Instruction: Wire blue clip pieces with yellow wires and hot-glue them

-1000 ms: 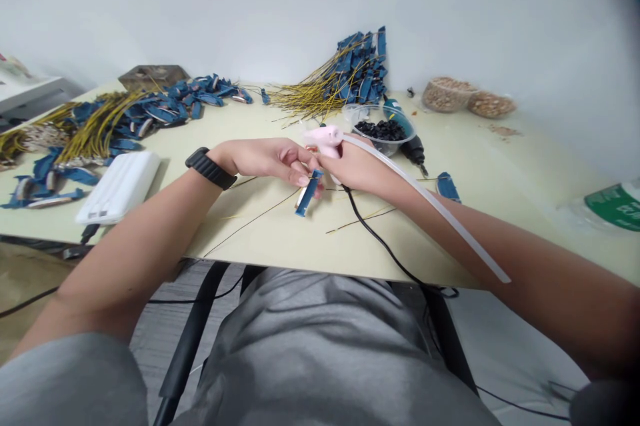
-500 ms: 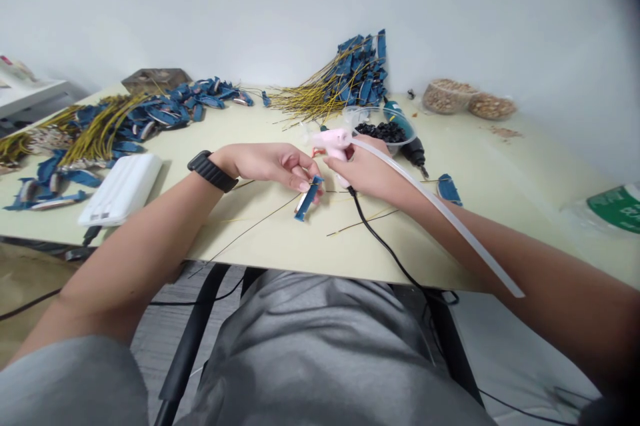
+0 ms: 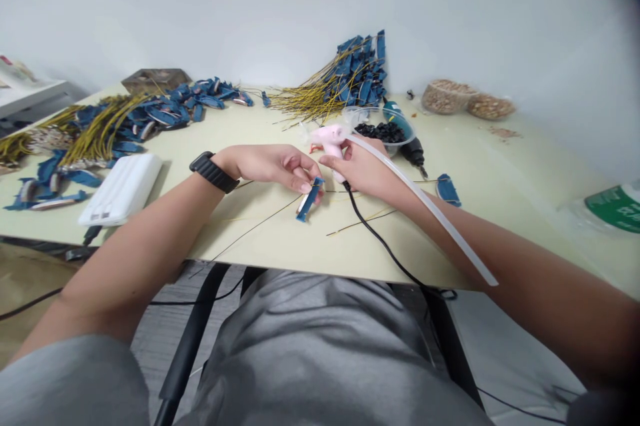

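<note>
Between the thumb and fingers of my left hand (image 3: pixel 280 169) is a small blue plastic part (image 3: pixel 310 201), tilted, with a pale strip along one side and a thin wire trailing toward the table's front edge. My right hand (image 3: pixel 363 163) is wrapped round a pink hot glue gun (image 3: pixel 330 143). A long translucent glue stick (image 3: pixel 430 209) sticks out of its back and lies over my right forearm. The gun's black cord (image 3: pixel 370 229) hangs from the grip down over the table edge. Its nozzle points left, above and apart from the blue part.
Blue parts with yellow wires (image 3: pixel 355 69) are heaped at the back, with another pile (image 3: pixel 185 103) at left. A clear bowl of black pieces (image 3: pixel 383 133) and a dark green power tool (image 3: pixel 413 149) stand behind my right hand. A white power bank (image 3: pixel 121 189) lies left.
My right hand has shifted the glue gun slightly to the left, and the glue stick's free end has swung left and up. My left hand and the blue part have barely moved.
</note>
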The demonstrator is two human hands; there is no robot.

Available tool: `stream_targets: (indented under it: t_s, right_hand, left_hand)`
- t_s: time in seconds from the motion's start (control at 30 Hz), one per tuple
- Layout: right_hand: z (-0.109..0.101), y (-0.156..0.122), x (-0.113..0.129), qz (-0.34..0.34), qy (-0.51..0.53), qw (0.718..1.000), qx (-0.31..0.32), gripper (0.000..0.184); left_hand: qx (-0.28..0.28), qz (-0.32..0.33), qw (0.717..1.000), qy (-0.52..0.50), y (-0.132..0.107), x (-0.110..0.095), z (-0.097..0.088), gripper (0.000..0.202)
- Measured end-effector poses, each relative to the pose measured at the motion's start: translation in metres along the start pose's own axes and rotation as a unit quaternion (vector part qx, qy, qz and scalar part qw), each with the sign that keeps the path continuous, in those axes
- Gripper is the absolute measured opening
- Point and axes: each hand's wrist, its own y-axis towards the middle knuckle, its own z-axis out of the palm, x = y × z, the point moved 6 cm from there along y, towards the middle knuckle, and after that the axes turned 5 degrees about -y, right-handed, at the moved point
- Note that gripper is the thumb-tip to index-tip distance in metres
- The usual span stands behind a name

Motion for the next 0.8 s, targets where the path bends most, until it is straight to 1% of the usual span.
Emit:
stream_targets:
  t_s: [0.17, 0.27, 0.4, 0.47, 0.53, 0.63, 0.7, 0.8]
  right_hand:
    - [-0.008, -0.007, 0.004, -0.012, -0.008, 1.000, -0.016, 0.031]
    - [-0.006, -0.006, 0.002, -0.009, 0.026, 1.000, -0.012, 0.028]
    - [-0.001, -0.002, -0.006, 0.037, 0.036, 0.999, -0.011, 0.015]
    - [-0.002, -0.002, -0.007, 0.047, 0.044, 0.998, -0.013, 0.019]
    - [-0.004, -0.004, -0.006, 0.063, 0.065, 0.996, 0.003, 0.021]
    - [-0.010, -0.011, -0.007, 0.113, 0.093, 0.989, 0.035, 0.026]
    - [-0.017, -0.016, -0.008, 0.142, 0.109, 0.983, 0.039, 0.029]
    - [-0.025, -0.022, -0.011, 0.164, 0.130, 0.976, 0.056, 0.022]
  left_hand:
    - [-0.009, -0.007, 1.000, -0.003, 0.000, 0.001, -0.001, 0.034]
    - [-0.020, -0.007, 1.000, 0.003, 0.001, 0.002, -0.002, 0.039]
    - [-0.041, -0.003, 0.999, 0.011, 0.001, 0.001, -0.004, 0.041]
    - [-0.055, 0.003, 0.998, 0.012, 0.001, 0.000, -0.005, 0.041]
    - [-0.071, 0.011, 0.997, 0.007, 0.000, -0.002, -0.005, 0.043]
    - [-0.085, 0.012, 0.996, -0.001, 0.000, -0.005, -0.004, 0.045]
    - [-0.089, 0.007, 0.996, -0.005, 0.000, -0.005, -0.003, 0.048]
    - [-0.101, 0.006, 0.995, -0.017, 0.001, -0.005, -0.003, 0.052]
